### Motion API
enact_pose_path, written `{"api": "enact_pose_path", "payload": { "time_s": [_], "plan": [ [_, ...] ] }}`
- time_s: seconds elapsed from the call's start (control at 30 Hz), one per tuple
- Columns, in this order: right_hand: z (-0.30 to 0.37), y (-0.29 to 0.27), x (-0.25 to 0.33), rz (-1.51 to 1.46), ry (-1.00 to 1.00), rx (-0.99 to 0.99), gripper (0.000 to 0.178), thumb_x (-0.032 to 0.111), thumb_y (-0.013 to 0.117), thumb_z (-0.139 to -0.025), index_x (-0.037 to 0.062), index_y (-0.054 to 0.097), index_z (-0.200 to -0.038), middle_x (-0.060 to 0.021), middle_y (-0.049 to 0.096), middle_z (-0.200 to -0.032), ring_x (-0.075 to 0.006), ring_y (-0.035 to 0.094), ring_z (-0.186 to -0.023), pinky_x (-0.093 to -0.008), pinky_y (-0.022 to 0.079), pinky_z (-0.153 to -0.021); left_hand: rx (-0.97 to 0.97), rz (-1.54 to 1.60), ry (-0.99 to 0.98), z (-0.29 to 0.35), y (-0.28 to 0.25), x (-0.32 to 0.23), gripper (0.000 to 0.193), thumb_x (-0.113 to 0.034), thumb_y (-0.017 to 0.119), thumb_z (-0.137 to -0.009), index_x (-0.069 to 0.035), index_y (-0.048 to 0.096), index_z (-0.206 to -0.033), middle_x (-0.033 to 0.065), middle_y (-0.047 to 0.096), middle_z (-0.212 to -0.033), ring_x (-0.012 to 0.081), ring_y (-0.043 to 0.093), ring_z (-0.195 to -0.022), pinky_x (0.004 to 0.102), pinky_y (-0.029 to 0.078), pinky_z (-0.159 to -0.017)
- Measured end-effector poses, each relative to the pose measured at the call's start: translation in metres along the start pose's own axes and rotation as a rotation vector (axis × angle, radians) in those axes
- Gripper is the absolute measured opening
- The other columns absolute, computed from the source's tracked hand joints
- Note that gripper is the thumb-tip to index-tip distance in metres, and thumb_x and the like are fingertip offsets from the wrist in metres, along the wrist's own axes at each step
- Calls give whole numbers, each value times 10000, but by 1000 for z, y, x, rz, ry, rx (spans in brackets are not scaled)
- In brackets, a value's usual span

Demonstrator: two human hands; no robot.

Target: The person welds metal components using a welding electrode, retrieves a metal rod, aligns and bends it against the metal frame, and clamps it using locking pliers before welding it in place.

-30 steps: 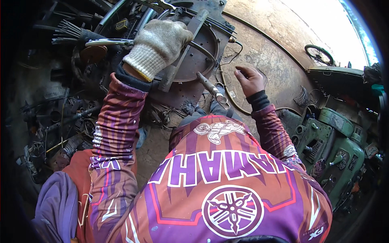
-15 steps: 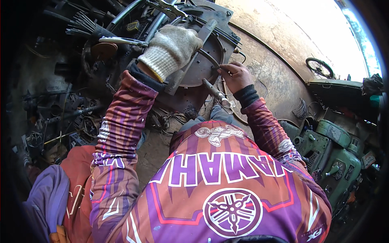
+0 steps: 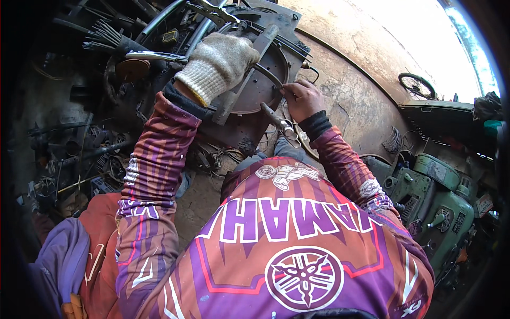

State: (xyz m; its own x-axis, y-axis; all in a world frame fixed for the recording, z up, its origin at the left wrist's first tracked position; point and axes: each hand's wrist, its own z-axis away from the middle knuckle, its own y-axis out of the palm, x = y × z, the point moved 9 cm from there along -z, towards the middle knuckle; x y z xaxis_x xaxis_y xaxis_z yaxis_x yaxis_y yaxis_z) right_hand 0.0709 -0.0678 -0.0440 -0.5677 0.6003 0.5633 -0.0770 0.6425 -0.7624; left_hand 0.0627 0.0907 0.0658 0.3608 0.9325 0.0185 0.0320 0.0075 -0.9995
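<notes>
My left hand (image 3: pixel 220 61), in a pale knitted work glove, is closed over one end of a curved metal strip (image 3: pixel 270 75); its fingertips are hidden. Bare, my right hand (image 3: pixel 303 99) pinches the strip's other end between thumb and fingers. Under the strip lies a dark round metal plate (image 3: pixel 263 90) on a work stand. A flat metal bar (image 3: pixel 234 101) crosses the plate slantwise, passing beside and partly beneath the glove. Locking pliers (image 3: pixel 215 13) are clamped at the stand's far side. A metal tube-like piece (image 3: pixel 277 118) juts toward me below my right hand.
Left of the stand are a bundle of thin rods (image 3: pixel 103 36), steel tubes (image 3: pixel 159 21) and a yellow-black tape measure (image 3: pixel 170 36). Green machinery (image 3: pixel 438 212) stands at the right. A small wheel (image 3: pixel 417 86) rests farther off. Cables (image 3: pixel 218 157) lie under the stand.
Both hands and the strip keep their hold and place on the stand. The whole view has shifted slightly, and my right hand's fingers have turned a little around the strip's end.
</notes>
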Motion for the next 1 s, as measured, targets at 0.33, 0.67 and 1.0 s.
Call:
{"api": "enact_pose_path", "payload": {
  "time_s": [0.33,0.67,1.0],
  "plan": [
    [22,-8,-79,-395,307,-71,220,221,727,-869,65,747,-1023,-109,701,-877,-193,666,-766,-317,526,-712,-25,-23,22,1,5,2,189,-142,608,-880,-159,731,-1022,58,696,-999,272,685,-927,386,558,-794],
    [31,-9,-52,-278,190,-15,252,271,768,-837,85,758,-1007,-91,687,-888,-214,676,-786,-324,537,-695,-32,11,38,1,5,3,209,-107,630,-856,-142,728,-1038,67,694,-1003,287,680,-931,392,556,-796],
    [-2,-5,-1,-9,-9,15,163,283,730,-817,151,769,-903,-59,671,-831,-277,655,-812,-395,531,-709,-23,-6,20,0,2,1,208,-120,626,-849,-143,726,-1030,68,692,-995,291,674,-939,402,551,-785]
  ]
}}
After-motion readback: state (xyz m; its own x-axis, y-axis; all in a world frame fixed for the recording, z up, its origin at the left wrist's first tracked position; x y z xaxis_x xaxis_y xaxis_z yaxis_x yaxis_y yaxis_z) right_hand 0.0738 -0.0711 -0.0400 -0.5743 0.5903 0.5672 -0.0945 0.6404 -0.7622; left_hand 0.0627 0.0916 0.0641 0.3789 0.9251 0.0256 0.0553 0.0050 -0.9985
